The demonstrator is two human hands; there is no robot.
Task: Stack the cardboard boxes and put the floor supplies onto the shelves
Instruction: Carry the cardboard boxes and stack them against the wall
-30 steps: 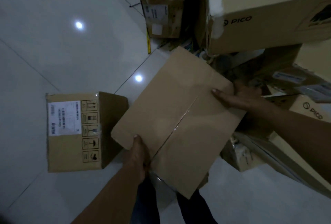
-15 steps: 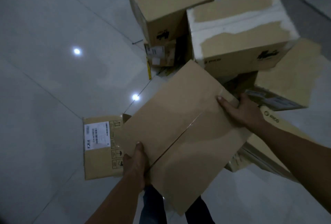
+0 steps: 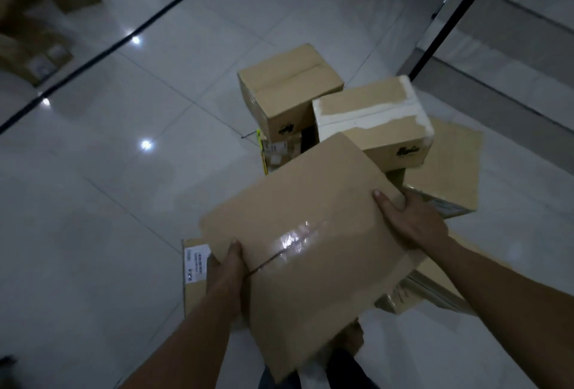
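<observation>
I carry a plain taped cardboard box (image 3: 310,227) in front of me, above the floor, tilted. My left hand (image 3: 228,267) grips its near-left edge with the thumb on top. My right hand (image 3: 407,217) grips its right edge, thumb lying on the top face. Beyond it stands a pile of boxes: a brown one (image 3: 289,90) at the back and one with white torn tape (image 3: 372,118) to its right. A labelled box (image 3: 194,264) sits on the floor under my left hand, mostly hidden.
More boxes lie right of the pile: a flat-topped one (image 3: 450,168) and low ones (image 3: 435,280) under my right arm. Glossy white floor tiles (image 3: 108,202) stretch to the left. Other cartons (image 3: 40,15) stand far left, and a black post (image 3: 447,19) rises at the right.
The view has risen and tipped forward, so the pile now looks smaller and lower. The carried box stays in both hands and has come up higher over the labelled box.
</observation>
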